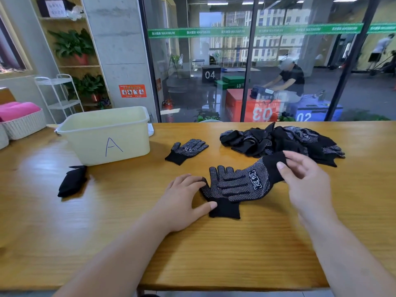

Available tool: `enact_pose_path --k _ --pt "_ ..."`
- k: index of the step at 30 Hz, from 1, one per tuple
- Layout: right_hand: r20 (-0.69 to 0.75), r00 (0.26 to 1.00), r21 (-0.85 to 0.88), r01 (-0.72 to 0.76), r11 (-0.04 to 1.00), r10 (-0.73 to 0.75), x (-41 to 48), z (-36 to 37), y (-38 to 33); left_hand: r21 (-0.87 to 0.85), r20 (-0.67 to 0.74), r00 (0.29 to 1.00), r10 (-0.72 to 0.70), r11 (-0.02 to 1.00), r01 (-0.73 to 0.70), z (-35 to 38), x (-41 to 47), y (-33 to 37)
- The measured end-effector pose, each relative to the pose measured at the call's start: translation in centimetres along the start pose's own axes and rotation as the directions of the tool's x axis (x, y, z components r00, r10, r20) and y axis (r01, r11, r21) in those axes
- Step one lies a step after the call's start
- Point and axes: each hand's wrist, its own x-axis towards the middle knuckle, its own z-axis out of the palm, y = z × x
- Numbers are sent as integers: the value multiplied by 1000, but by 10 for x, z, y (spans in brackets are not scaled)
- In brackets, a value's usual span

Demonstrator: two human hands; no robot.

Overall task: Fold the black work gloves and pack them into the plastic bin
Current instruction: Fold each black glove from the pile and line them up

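Pale yellow plastic forms the bin (107, 133), which stands on the wooden table (214, 254) with a blue handwritten "A" on its near wall. Its inside cannot be seen from this angle, so whether any gloves lie in it cannot be told. Just in front of the bin's near left corner lies a folded black bundle (71, 181) on the table. To the right of the bin, close by, a single glove (186, 150) lies flat, dotted palm up, with a white printed mark too small to read. Farther right of the bin, near the table's far edge, sits the loose heap of black gloves (282, 142).

In front of the bin and to its right, two gloves lie overlapped. The lower glove (225, 200) rests flat on the table; the left hand (184, 200) presses on it with spread fingers, thumb touching its cuff. The upper glove (252, 179) lies across it, white printed characters on its palm not legible. The right hand (304, 181) pinches that glove's black cuff between thumb and fingers, lifting that end off the wood.

Left of the bin, a white woven basket (23, 127) holds something pink. Behind the bin, beyond the glass wall, boxes read "04", "03" and "02", and a green band reads "MAXIMUM".
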Motion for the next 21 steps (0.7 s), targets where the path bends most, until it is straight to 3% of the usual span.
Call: enact_pose_path --k 5,9,12,16,21 --pt "268 949 43 158 986 -164 12 6 -51 -12 10 1000 24 1000 -24 -2 0 0" --pt "522 835 77 156 985 -173 27 12 -89 -76 1 1000 15 997 -15 -2 0 -3" --pt "626 766 -12 193 981 -143 49 25 -96 -140 -2 1000 0 990 -1 -5 -1 -3" --pt "607 774 -173 353 920 -182 76 50 -80 -139 15 1000 -9 990 11 -4 0 -2" --pt "376 814 -142 522 841 -442 78 63 -82 -120 -2 1000 3 993 -3 -4 0 -2"
